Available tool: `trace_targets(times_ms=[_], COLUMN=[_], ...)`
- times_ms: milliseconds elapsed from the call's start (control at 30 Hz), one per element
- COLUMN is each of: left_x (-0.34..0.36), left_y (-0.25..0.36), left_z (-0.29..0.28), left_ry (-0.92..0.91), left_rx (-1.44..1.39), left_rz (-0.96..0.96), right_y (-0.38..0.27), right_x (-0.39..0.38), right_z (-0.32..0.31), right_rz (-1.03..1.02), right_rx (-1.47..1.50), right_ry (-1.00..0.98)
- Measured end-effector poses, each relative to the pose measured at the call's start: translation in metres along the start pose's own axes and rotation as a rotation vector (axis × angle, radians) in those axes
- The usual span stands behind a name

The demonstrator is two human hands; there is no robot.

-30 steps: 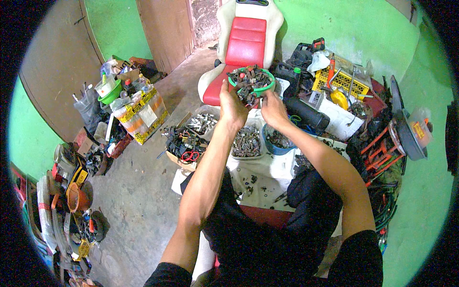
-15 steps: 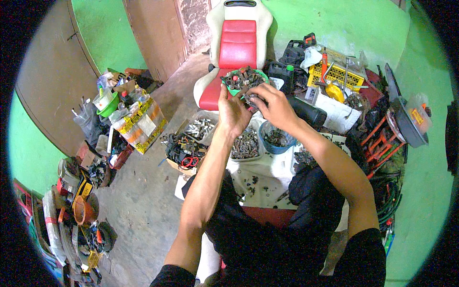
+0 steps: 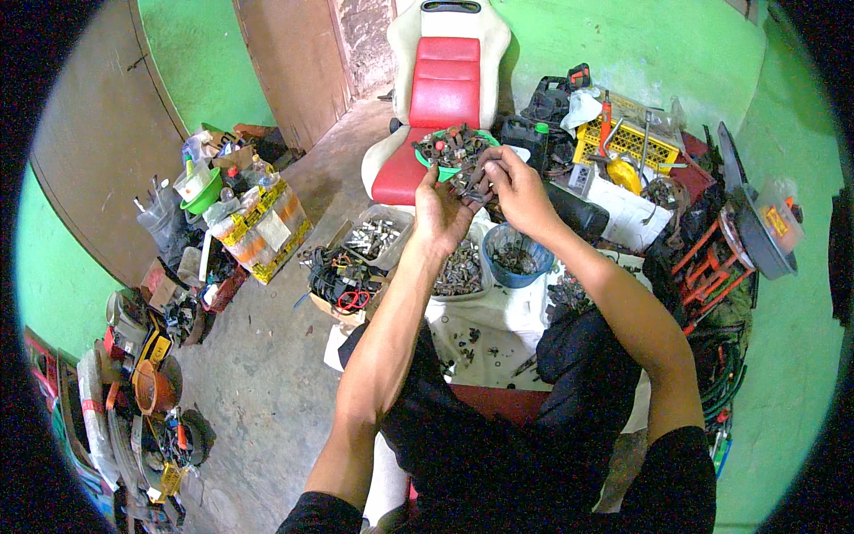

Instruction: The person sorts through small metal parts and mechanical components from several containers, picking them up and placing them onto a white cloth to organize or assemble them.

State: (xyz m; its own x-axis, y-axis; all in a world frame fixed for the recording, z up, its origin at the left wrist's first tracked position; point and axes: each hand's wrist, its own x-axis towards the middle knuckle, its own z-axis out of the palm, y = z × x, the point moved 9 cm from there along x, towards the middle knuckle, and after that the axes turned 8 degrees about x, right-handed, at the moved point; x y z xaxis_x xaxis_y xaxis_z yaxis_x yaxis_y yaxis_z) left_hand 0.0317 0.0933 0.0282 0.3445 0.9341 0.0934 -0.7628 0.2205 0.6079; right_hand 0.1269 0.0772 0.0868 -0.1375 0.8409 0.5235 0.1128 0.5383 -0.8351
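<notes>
Left hand now beside bowl

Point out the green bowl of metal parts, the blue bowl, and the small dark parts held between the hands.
green bowl (image 3: 425, 162): head view, left rim.
blue bowl (image 3: 495, 238): head view, left wall.
small dark parts (image 3: 469, 185): head view, middle of the cluster.
</notes>
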Motion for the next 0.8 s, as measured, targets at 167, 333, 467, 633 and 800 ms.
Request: trace_targets(times_ms=[167,333,467,633,800], left_x=[0.004,-0.005,-0.001,-0.006,-0.007], left_y=[0.002,0.006,0.004,0.001,0.001], left_z=[0.008,0.014,0.012,0.022,0.023], left_ry=[-0.136,-0.064,-0.136,-0.128,-0.119], left_rx=[-0.012,-0.067,-0.137,-0.049,0.019], left_rz=[0.035,0.061,0.059,0.106,0.117], right_y=[0.047,0.019,-0.025,-0.026,-0.034], right_x=[0.004,-0.002,-0.010,-0.008,-0.012], right_z=[0.004,-0.004,0.009,0.003,0.004], right_rz=[0.305,0.199,-0.220,-0.210,-0.384], right_rx=[0.671,0.020,-0.439,-0.422,-0.535], right_ry=[-0.095,-0.060,-0.057,-0.033,0.009])
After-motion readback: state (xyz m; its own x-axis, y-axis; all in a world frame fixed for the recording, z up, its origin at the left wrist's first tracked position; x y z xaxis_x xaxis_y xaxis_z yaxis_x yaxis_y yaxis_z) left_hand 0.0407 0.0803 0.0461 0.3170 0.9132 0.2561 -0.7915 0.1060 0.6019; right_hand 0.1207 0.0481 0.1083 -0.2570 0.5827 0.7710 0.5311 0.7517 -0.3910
